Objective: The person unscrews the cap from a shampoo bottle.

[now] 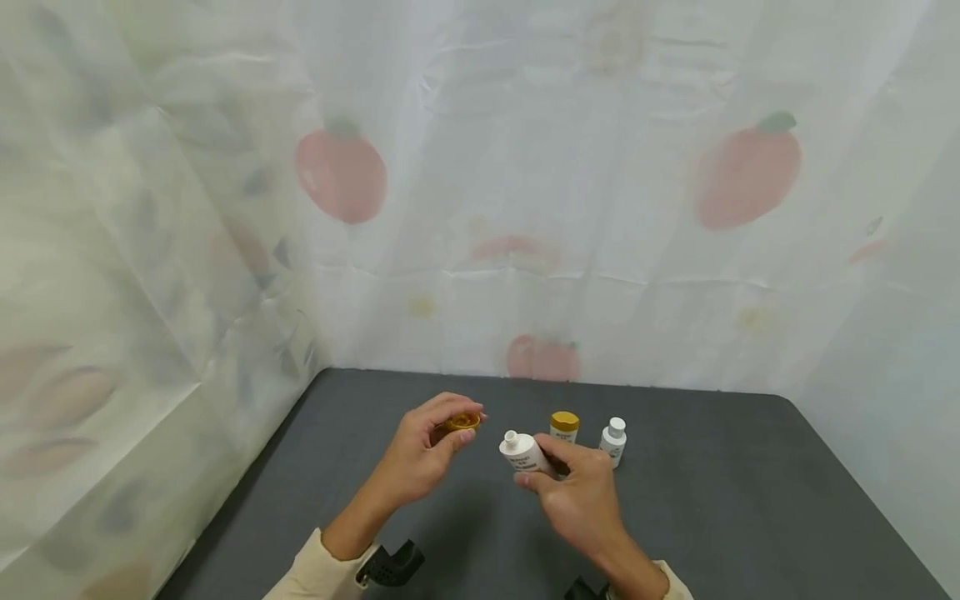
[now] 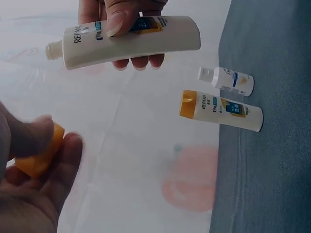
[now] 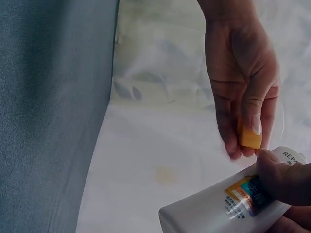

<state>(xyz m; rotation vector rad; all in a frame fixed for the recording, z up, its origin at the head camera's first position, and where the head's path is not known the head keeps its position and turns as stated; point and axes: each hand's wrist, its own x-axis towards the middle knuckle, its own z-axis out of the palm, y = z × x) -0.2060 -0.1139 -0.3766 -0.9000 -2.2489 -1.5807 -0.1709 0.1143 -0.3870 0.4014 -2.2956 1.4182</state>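
In the head view my left hand (image 1: 423, 454) pinches a yellow bottle cap (image 1: 462, 421) between thumb and fingers, its hollow underside facing up. My right hand (image 1: 581, 492) grips a white shampoo bottle (image 1: 522, 454) with its bare neck exposed, tilted toward the left hand. The left wrist view shows the uncapped bottle (image 2: 131, 41) with dark print, a blue and yellow label, and the cap (image 2: 41, 153) held apart from it. From the right wrist, the yellow cap (image 3: 249, 133) appears near the bottle's neck end, and the right thumb (image 3: 282, 177) lies across the bottle.
Behind the right hand stand a white bottle with a yellow cap (image 1: 565, 425) and a smaller white bottle (image 1: 613, 442) with a white cap, both upright on the dark grey table (image 1: 712, 500). A pale curtain (image 1: 525, 208) with fruit prints surrounds the table's back and sides.
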